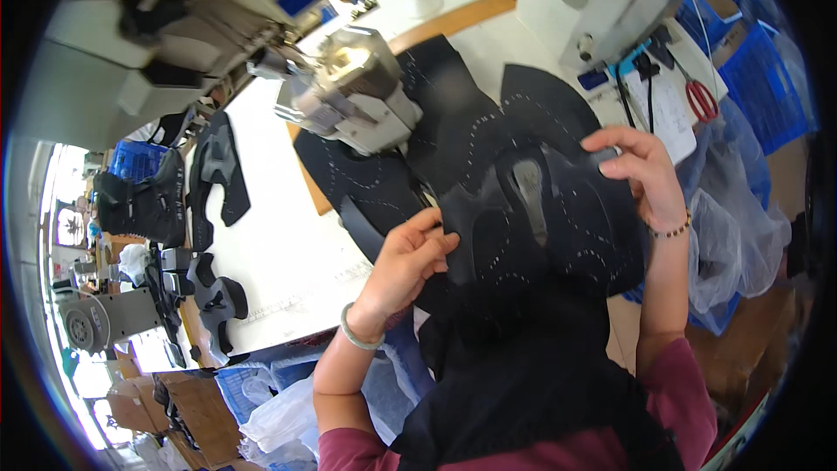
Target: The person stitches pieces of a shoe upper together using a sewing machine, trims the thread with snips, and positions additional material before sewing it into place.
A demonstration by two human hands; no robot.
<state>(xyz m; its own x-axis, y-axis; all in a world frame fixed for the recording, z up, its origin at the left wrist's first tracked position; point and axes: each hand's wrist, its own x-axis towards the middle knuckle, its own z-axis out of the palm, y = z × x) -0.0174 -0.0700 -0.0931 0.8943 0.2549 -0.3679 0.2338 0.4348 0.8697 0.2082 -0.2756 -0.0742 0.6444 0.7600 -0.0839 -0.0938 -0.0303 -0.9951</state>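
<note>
A large black piece of sheet material (497,240), flexible and marked with dashed white lines, spreads in front of me over the table edge. It has a grey, elongated patch or opening (530,196) in its middle. My left hand (408,257) pinches its left edge between thumb and fingers. My right hand (643,170) grips its upper right edge with thumb and forefinger. Beyond it, more black marked pieces (445,78) lie beneath and beside the metal head of a sewing machine (370,92). How the pieces join there is hard to tell.
On the white table (279,253), black cut pieces (218,174) lie at the left. Red-handled scissors (700,100) and a paper sheet (670,122) sit at the right. Blue crates (767,87) and clear plastic bags (737,227) stand beyond. A white machine body (602,0) rises at the far right.
</note>
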